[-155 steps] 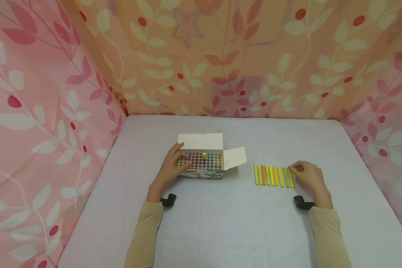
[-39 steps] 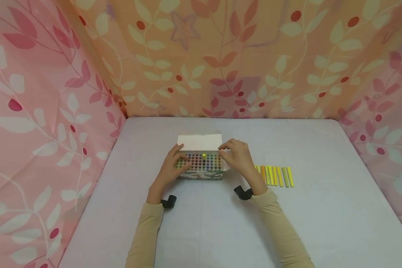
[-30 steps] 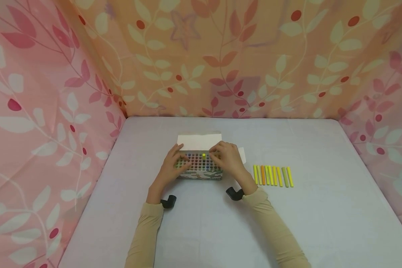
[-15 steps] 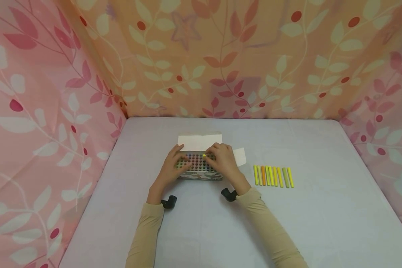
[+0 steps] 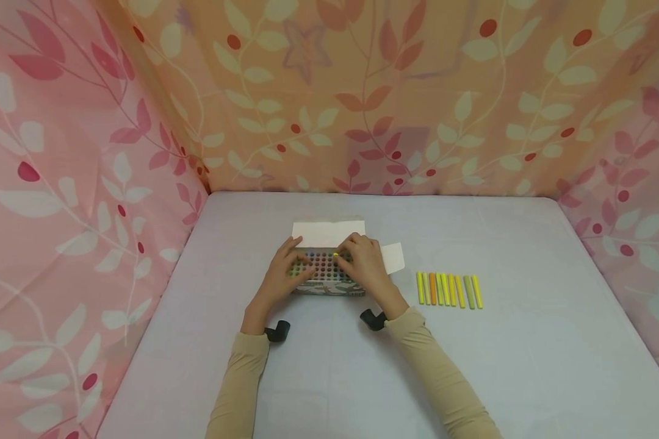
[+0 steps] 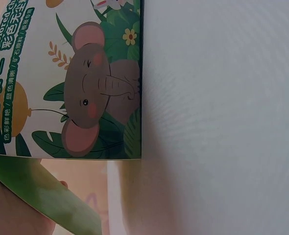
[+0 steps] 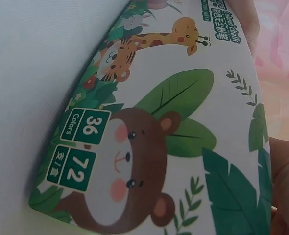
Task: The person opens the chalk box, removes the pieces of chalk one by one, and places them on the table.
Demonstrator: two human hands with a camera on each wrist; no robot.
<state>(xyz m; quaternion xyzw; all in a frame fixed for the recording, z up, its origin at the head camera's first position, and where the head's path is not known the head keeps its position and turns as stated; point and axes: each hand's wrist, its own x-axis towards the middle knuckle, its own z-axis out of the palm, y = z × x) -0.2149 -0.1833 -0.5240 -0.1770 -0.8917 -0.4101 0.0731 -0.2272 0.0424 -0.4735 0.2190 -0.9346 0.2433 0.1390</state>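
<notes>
A chalk box [image 5: 329,289] with cartoon animals on its side stands open on the table, filled with upright coloured sticks. My left hand [image 5: 282,268] grips its left end, with fingers over the back and thumb by the front edge. One yellow chalk stick [image 5: 335,254] pokes up above the others. My right hand [image 5: 365,262] pinches its top between thumb and fingertips and covers the box's right part. In the left wrist view, an elephant decorates the box front [image 6: 100,93]. The right wrist view shows a bear and "72" on the box [image 7: 144,166].
Several chalk sticks [image 5: 451,289], mostly yellow with one orange, lie in a row right of the box. The raised white lid [image 5: 328,233] stands behind, and a side flap [image 5: 393,258] juts right. Floral curtains [image 5: 362,97] border the white table [image 5: 329,378].
My right hand let go of the rightmost chalk in the row and moved left to the box, where it took hold of the protruding yellow stick. My left hand stayed put.
</notes>
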